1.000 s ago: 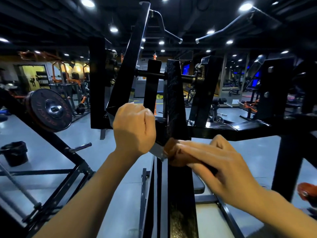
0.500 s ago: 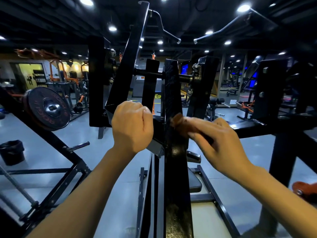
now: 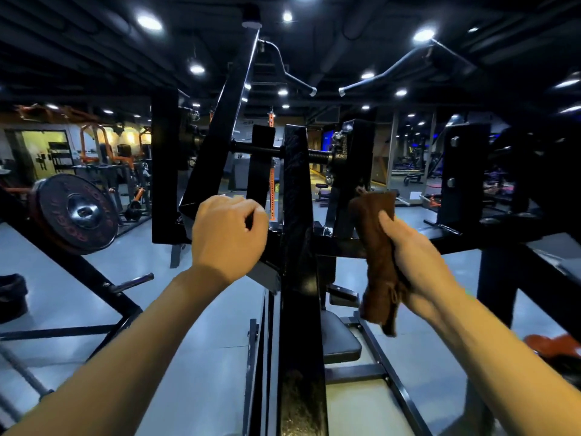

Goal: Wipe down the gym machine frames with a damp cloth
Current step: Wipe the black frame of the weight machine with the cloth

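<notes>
Dim gym, grey floor (image 3: 195,357). Black machine frame (image 3: 297,215) upright, centre. Left hand (image 3: 228,234) fisted around frame part. Right hand (image 3: 415,256) gripping brown cloth (image 3: 375,247), just right of frame.

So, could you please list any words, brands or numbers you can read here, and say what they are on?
"ROGUE", in red raised letters upside down along the lower rim of the weight plate.
The other lettering round that plate's rim is too blurred to read.
The white marks on the far wall are too small to read.
</notes>
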The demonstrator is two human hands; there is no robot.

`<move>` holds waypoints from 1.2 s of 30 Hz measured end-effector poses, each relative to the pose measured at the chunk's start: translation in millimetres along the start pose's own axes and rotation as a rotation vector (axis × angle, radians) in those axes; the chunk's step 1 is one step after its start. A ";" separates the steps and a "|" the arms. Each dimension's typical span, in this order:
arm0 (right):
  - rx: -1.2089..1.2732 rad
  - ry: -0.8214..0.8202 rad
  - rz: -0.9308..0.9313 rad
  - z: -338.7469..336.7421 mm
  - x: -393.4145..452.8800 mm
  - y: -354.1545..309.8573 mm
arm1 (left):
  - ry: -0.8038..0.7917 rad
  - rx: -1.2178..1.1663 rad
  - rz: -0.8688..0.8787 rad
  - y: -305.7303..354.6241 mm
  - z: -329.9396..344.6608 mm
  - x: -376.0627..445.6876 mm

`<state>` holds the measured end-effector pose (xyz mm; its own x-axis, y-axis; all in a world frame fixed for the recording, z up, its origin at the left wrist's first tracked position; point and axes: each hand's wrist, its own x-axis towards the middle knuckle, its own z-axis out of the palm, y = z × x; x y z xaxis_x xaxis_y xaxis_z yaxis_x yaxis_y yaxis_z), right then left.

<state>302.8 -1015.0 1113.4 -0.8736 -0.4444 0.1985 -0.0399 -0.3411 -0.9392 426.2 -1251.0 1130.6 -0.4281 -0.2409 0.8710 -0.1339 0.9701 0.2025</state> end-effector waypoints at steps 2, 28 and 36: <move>0.278 -0.109 0.172 9.4 1.1 -11.0 | -0.043 -0.066 -0.053 16.8 -5.6 0.9; 0.535 -0.076 -0.069 43.3 -4.1 -28.5 | -0.714 -0.671 -0.425 89.6 -44.2 14.7; -1.123 -0.173 -1.038 24.1 -16.5 -32.1 | -0.576 -0.661 -0.387 83.3 -61.5 30.3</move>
<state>330.2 -1016.6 1147.0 -0.1686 -0.5286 0.8320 -0.9782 0.1935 -0.0753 457.0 -1175.7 1201.3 -0.8572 -0.3550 0.3730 0.0983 0.5982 0.7953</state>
